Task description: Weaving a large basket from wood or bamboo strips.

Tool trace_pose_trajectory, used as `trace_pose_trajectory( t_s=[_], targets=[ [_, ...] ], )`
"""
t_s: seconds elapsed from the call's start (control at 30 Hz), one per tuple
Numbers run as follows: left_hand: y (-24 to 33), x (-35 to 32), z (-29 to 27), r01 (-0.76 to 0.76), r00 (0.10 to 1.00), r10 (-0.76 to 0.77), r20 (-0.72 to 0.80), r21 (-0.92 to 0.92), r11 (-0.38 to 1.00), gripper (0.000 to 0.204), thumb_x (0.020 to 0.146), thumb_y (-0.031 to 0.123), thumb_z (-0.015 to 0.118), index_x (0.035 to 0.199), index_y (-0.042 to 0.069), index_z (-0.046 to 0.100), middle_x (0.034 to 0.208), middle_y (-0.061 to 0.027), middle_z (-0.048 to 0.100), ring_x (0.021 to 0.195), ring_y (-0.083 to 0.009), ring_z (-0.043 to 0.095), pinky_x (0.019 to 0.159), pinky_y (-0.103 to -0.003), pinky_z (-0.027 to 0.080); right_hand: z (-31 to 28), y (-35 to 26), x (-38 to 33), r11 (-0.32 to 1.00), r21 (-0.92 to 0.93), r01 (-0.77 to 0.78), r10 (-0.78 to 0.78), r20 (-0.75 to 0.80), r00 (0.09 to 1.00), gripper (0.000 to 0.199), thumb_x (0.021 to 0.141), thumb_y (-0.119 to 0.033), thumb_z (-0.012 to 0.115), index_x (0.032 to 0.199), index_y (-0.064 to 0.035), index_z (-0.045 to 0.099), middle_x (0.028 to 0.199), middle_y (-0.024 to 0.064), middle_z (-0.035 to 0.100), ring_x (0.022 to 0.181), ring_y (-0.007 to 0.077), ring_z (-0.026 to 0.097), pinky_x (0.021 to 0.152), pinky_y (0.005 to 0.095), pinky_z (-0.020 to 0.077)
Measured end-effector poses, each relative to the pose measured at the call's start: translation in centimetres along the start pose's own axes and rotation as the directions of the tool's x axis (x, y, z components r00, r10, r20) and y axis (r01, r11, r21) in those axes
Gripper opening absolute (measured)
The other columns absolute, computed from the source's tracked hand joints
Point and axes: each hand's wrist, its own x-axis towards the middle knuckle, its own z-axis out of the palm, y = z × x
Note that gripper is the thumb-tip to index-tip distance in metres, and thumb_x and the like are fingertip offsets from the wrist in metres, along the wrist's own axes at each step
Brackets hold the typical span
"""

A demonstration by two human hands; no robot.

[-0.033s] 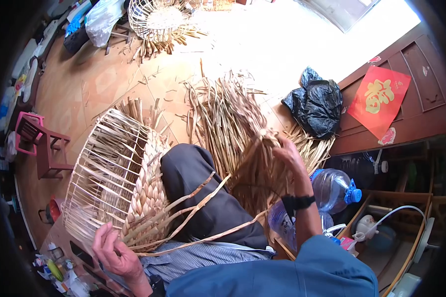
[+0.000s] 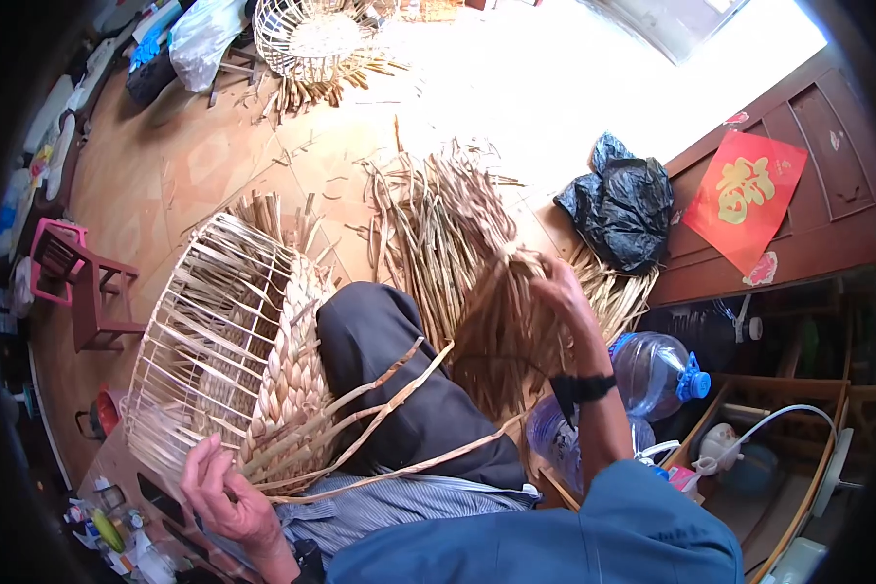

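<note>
Evidently, the left hand (image 2: pixel 229 501) is at the near end of the partly woven basket (image 2: pixel 297 375), fingers half-curled; whether they close on a strand cannot be told. The basket is tilted beside the dark trouser leg (image 2: pixel 368 326), braided band toward the knee, bare ribs to the left. Loose twisted strands (image 2: pixel 399 397) extend rightward from its near end, across the leg. Beyond the knee, the right hand (image 2: pixel 562 290), fingers bent, is at the right flank of the fibre bundle (image 2: pixel 496 326), by its gathered neck; its grip is not discernible. The bundle lies leftward of that hand, the nearer of the two, its long axis running away from the person. Farther off stands an openwork basket frame (image 2: pixel 311 68).
</note>
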Motion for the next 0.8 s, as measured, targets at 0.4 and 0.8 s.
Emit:
trace_pose_trajectory(
  t_s=[0.4,0.8],
  targets=[
    [-2.6,-1.9,-2.9,0.034,0.999,-0.033,-0.006,0.203,0.979,0.024,0.094,-0.012,0.049,0.111,-0.001,0.063,0.120,-0.0175,0.063,0.113,-0.0330,0.064,0.097,-0.044,0.055,13.3,6.5,7.2,0.546,-0.774,0.320,-0.552,-0.045,0.832,0.031,0.082,0.008,0.060,0.111,-0.0028,0.066,0.110,0.0195,0.065,0.104,0.0293,0.062,0.088,0.0400,0.0557],
    [-1.0,-1.8,-2.3,0.056,0.997,-0.065,0.040,0.188,0.981,0.020,0.094,-0.010,0.051,0.108,0.000,0.061,0.116,-0.0158,0.064,0.108,-0.0321,0.066,0.094,-0.043,0.056,26.7,13.3,-3.7,0.451,-0.712,0.539,-0.035,0.589,0.807,0.039,0.101,-0.032,0.053,0.137,-0.0163,0.048,0.106,0.0156,0.073,0.084,0.0318,0.076,0.060,0.0485,0.0579]
  ],
)
